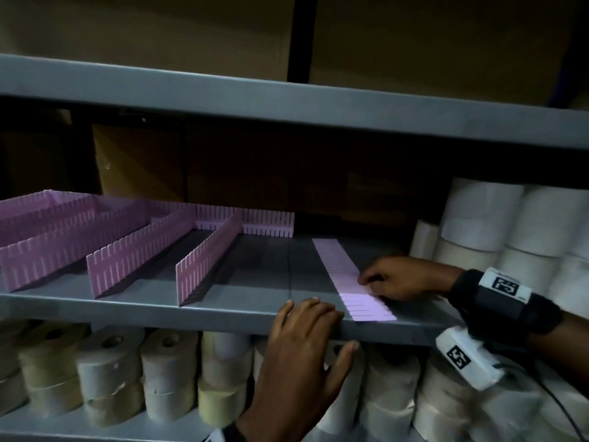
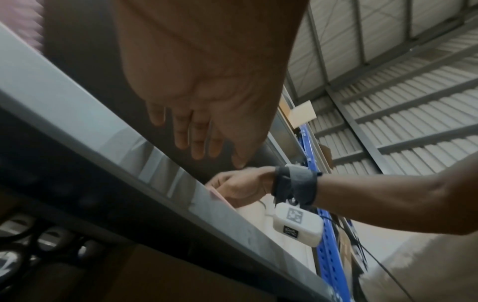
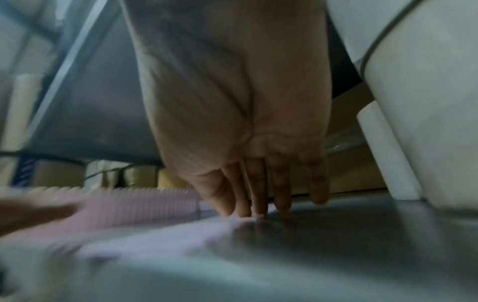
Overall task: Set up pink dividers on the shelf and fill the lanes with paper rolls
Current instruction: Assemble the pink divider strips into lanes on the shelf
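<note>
Several pink slotted dividers stand upright on the grey shelf (image 1: 153, 309); the nearest one (image 1: 208, 260) runs front to back, and a back strip (image 1: 267, 223) crosses behind them. Another pink divider (image 1: 345, 275) lies flat on the shelf further right. My right hand (image 1: 379, 287) presses its fingertips (image 3: 258, 210) onto the right edge of this flat divider (image 3: 155, 243). My left hand (image 1: 306, 323) rests on the shelf's front edge just left of that divider, fingers (image 2: 196, 143) straight on top, thumb below the lip. White paper rolls (image 1: 510, 224) are stacked at the shelf's right end.
The shelf below holds a row of stacked white and beige paper rolls (image 1: 165, 374). Another grey shelf (image 1: 287, 103) hangs overhead with cardboard boxes (image 1: 143, 30) on it. Dark boxes stand behind the dividers. A cable (image 1: 561, 409) trails from my right wrist camera.
</note>
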{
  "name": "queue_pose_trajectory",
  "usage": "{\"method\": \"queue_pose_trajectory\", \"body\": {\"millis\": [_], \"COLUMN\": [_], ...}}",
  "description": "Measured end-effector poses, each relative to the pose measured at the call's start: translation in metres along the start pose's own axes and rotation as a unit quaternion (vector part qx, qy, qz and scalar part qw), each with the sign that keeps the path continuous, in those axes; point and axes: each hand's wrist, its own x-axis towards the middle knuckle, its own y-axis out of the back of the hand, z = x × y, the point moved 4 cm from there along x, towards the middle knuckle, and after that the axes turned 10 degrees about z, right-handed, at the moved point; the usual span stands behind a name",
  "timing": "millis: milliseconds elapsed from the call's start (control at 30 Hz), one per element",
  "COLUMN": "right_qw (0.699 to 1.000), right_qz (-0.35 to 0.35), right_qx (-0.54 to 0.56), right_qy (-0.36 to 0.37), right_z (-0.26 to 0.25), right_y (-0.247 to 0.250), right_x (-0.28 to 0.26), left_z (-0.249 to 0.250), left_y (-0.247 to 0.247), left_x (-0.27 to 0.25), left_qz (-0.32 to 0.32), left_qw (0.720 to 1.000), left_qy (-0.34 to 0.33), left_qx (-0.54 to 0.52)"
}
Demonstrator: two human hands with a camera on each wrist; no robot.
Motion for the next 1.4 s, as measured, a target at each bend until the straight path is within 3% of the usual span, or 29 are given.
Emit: {"method": "queue_pose_trajectory", "body": {"millis": [333,467,600,733,800,900,967,1167,1400], "right_qw": [0.99,0.986,0.977,0.967,0.963,0.933,0.904,0.859,0.835], "right_qz": [0.067,0.095,0.136,0.173,0.186,0.192,0.205,0.267,0.296], "right_qx": [0.122,0.138,0.149,0.134,0.154,0.297,0.369,0.424,0.459], "right_qy": [0.036,-0.001,-0.064,-0.127,-0.116,-0.073,-0.073,-0.104,-0.073], "right_z": [-0.002,0.008,0.019,0.027,0.022,0.008,0.0,-0.009,-0.01], "right_y": [0.002,0.009,0.014,0.02,0.022,0.021,0.022,0.033,0.043], "right_x": [-0.018,-0.019,-0.013,-0.004,0.002,0.013,0.022,0.052,0.09], "left_z": [0.014,0.001,-0.012,-0.027,-0.035,-0.045,-0.048,-0.063,-0.063], "left_y": [-0.013,0.012,0.049,0.078,0.086,0.094,0.102,0.11,0.116], "left_x": [0.011,0.004,0.006,0.003,0.002,0.002,0.004,0.002,0.013], "left_qz": [-0.059,0.013,0.148,0.275,0.31,0.33,0.334,0.335,0.351], "left_qw": [0.995,0.998,0.984,0.943,0.911,0.866,0.854,0.846,0.859], "left_qy": [-0.076,-0.028,0.014,0.094,0.154,0.215,0.219,0.232,0.224], "left_qx": [0.013,-0.053,-0.096,-0.16,-0.223,-0.308,-0.333,-0.344,-0.299]}}
